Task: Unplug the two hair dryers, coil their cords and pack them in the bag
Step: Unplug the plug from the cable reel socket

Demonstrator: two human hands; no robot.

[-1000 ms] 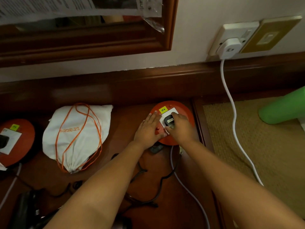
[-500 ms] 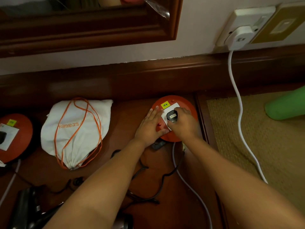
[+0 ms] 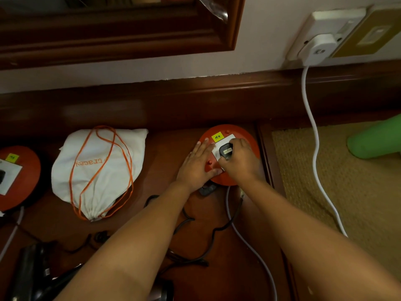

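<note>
A round orange socket reel (image 3: pixel 249 140) lies on the dark wooden floor by the skirting board. My left hand (image 3: pixel 196 165) presses flat on its left side. My right hand (image 3: pixel 240 162) grips the black plug (image 3: pixel 225 151) seated in the reel's white socket plate. The plug's black cord (image 3: pixel 213 232) snakes back toward me. A white drawstring bag (image 3: pixel 97 168) with orange cords lies to the left. Black hair dryers (image 3: pixel 28 272) sit dim at the bottom left, partly hidden by my left arm.
A second orange reel (image 3: pixel 23 170) with a black plug sits at the far left edge. A white plug (image 3: pixel 318 48) in the wall socket feeds a white cable (image 3: pixel 314 148) across a woven mat (image 3: pixel 347 203). A green object (image 3: pixel 375 140) lies at the right.
My view has dipped slightly, so the scene sits higher in frame. Both hands stay on the reel, the right still round the plug.
</note>
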